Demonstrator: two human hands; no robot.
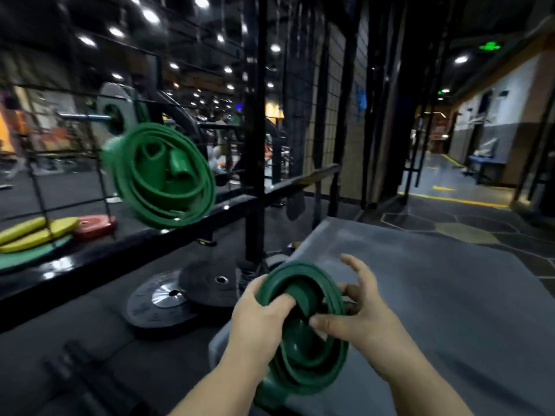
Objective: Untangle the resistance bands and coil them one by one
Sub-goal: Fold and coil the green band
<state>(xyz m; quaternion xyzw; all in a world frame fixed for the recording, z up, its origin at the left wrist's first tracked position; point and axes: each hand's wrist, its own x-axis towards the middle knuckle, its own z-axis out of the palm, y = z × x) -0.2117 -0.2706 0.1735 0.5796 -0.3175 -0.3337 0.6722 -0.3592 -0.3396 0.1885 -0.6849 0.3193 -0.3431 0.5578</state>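
A green resistance band [303,340], wound into a flat coil, is upright between my hands over the grey padded platform [435,289]. My left hand [261,313] grips the coil's left rim, with its fingers tucked into the centre. From the right, my right hand [357,319] pinches the coil, thumb on the inner turns and fingers curled behind the rim. The band's loose end hangs below the coil near my left wrist. A second green coil [159,175] shows in the mirrored wall at upper left and looks like a reflection.
Two black weight plates [168,298] lie on the dark floor left of the platform. Yellow, red and green plates [39,232] show at the far left behind a black rail. A black rack post [255,145] stands ahead. A corridor with yellow floor lines runs at the right.
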